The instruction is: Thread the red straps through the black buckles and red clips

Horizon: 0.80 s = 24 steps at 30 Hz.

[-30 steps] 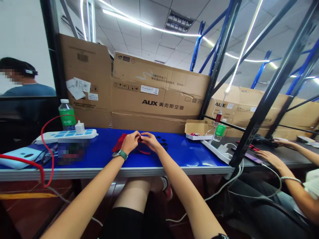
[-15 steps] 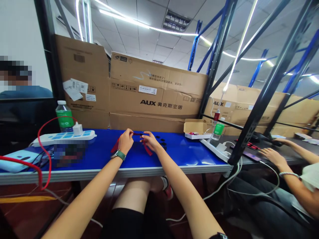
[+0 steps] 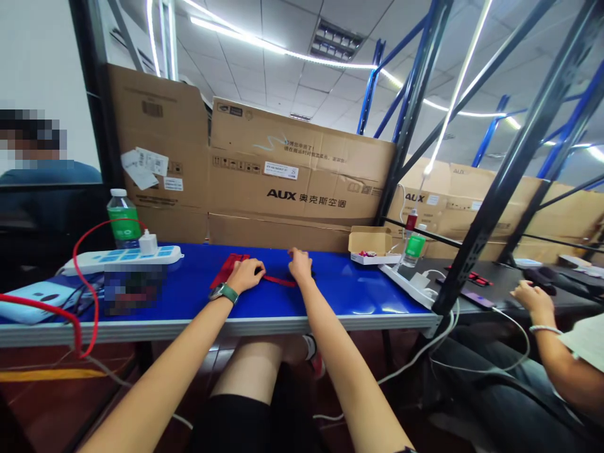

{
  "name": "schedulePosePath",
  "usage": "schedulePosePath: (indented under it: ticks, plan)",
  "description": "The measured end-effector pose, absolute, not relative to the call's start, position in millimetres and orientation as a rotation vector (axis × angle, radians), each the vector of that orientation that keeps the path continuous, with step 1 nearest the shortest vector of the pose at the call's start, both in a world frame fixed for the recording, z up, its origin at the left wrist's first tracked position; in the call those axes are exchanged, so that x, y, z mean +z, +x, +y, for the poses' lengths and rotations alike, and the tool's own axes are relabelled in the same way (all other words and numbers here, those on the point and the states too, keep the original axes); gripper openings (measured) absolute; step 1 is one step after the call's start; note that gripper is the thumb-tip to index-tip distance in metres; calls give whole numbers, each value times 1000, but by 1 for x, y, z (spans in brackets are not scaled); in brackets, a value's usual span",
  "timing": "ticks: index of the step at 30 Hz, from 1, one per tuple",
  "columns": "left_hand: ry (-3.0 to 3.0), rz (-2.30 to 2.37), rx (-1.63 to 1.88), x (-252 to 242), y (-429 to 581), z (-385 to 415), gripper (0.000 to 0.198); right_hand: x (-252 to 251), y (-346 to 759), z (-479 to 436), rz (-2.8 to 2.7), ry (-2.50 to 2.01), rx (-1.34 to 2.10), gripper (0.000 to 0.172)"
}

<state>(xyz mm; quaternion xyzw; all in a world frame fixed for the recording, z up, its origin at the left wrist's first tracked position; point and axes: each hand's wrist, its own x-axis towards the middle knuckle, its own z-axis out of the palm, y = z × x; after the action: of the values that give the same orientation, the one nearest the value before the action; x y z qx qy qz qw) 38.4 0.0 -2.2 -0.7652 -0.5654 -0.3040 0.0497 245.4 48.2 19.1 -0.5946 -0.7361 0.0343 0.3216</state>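
Observation:
My left hand (image 3: 246, 275) rests low over the blue tabletop, its fingers curled round one end of a thin red strap (image 3: 279, 281). Flat red fabric (image 3: 225, 269) lies beneath and beside that hand. A small dark spot shows at the fingertips, too small to name. My right hand (image 3: 301, 264) is held just beyond the strap's other end, fingers bent together; what they hold, if anything, is hidden. Part of a small black piece (image 3: 313, 273) peeks out beside the right hand.
A power strip (image 3: 123, 257), green-labelled bottle (image 3: 123, 220) and light blue phone (image 3: 35, 302) occupy the left side. An open small carton (image 3: 372, 257) and another bottle (image 3: 414, 246) stand right. Cardboard (image 3: 302, 170) walls the back. A co-worker's hand (image 3: 533, 299) is far right.
My hands have moved apart and the strap has come down onto the table. My right hand has shifted right, over the small black pieces. The co-worker's near hand has lifted and curled.

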Motion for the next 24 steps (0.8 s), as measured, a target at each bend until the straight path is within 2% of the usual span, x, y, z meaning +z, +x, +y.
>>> schedulePosePath:
  ticks: [2,6,10,13,17,20,24]
  plan:
    - [-2312,-1741,-896,-2,39,-1,18,19,260,50,-1817,-1825,-49,37]
    - [-2212,-1804,-902,0,38,-4,18,19,275,52,-1742,-2078,51,37]
    - [-2075,-1775,-1013,4,36,-3,19,23,273,56,-1775,-1821,-62,35]
    - [-2058,-1717,-1040,5,35,-2,18,22,269,59,-2009,-1641,72,28]
    - [-2372,-1563,-925,0,38,-3,16,16,267,63,-2135,-1575,188,23]
    - [-2513,-1509,-836,-5,39,-4,28,15,265,61,-2164,-1559,126,21]
    - [-2363,-1601,-753,-6,40,-7,44,17,261,58,-2272,-1603,-5,19]
